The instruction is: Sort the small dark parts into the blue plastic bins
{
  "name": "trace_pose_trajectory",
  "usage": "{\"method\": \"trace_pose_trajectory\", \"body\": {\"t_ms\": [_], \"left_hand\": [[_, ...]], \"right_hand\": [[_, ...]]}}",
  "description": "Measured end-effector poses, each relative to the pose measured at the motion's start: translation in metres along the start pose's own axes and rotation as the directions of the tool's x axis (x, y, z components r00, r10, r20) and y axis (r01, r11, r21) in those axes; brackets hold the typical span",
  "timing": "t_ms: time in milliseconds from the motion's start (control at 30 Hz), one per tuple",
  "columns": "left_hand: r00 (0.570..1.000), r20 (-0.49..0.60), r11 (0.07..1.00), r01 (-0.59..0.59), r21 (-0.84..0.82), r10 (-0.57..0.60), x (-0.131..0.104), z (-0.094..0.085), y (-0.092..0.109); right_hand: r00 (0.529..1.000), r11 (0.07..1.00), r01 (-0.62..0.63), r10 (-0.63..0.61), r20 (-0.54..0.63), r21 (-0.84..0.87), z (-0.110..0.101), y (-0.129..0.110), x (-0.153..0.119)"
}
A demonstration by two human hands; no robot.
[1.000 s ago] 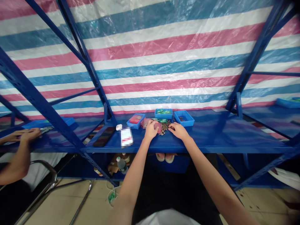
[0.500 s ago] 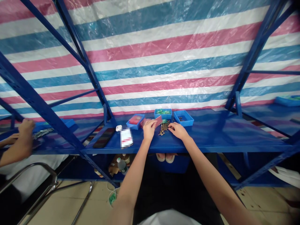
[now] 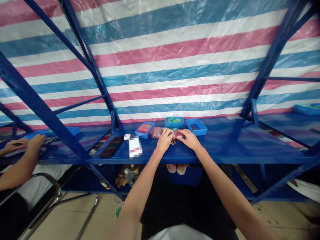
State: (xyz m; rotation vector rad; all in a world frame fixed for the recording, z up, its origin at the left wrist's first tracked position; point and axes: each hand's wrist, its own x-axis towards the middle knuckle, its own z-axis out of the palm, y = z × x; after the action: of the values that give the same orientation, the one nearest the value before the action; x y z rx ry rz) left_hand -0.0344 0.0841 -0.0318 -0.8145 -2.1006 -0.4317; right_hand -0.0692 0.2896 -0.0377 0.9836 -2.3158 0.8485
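Both hands meet over a pile of small brass-coloured parts [image 3: 173, 141] on the blue shelf. My left hand [image 3: 165, 139] grips the left side of a small pink bag [image 3: 178, 134], and my right hand [image 3: 189, 138] has closed fingers on its right side. Just left of my left hand lies a clear bag with pinkish contents [image 3: 157, 132]. Behind the hands stands a blue tray of green packets [image 3: 174, 121]. To the right is a blue tray [image 3: 196, 126] with a few small parts; further left, another holds pink bags [image 3: 145, 129].
On the shelf's left lie a dark phone [image 3: 111, 147], a white case [image 3: 127, 137] and a blurred-out white item [image 3: 135, 147]. Blue metal posts [image 3: 100, 80] frame the shelf. At far left, another person's hands [image 3: 36, 141] work near a tray. A bottle [image 3: 130, 176] stands below.
My left hand has moved right, over the brass-coloured pile, bringing the pink bag to my right hand. The other person's hands have shifted lower and closer together.
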Motion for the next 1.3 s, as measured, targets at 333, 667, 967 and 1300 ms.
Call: {"method": "trace_pose_trajectory", "body": {"t_ms": [333,667,967,1300], "left_hand": [[0.992,0.015,0.979,-0.122,0.16,0.122,0.0,0.004,0.001],[0.945,0.028,0.926,0.324,-0.191,-0.325,-0.003,0.006,-0.012],[0.806,0.217,0.551,0.546,-0.632,-0.55,0.001,0.008,-0.013],[0.696,0.234,0.416,0.627,-0.659,-0.679,0.002,0.006,-0.011]], "right_hand": [[0.98,1.0,-0.015,0.014,-0.198,-0.004,-0.006,-0.002,-0.001],[0.966,0.998,-0.055,0.064,-0.25,0.041,-0.007,-0.025,0.0],[0.988,0.996,-0.081,0.076,-0.133,-0.037,0.0,-0.02,0.0],[0.993,0.995,-0.093,0.09,-0.079,-0.033,-0.002,-0.024,-0.001]]}}
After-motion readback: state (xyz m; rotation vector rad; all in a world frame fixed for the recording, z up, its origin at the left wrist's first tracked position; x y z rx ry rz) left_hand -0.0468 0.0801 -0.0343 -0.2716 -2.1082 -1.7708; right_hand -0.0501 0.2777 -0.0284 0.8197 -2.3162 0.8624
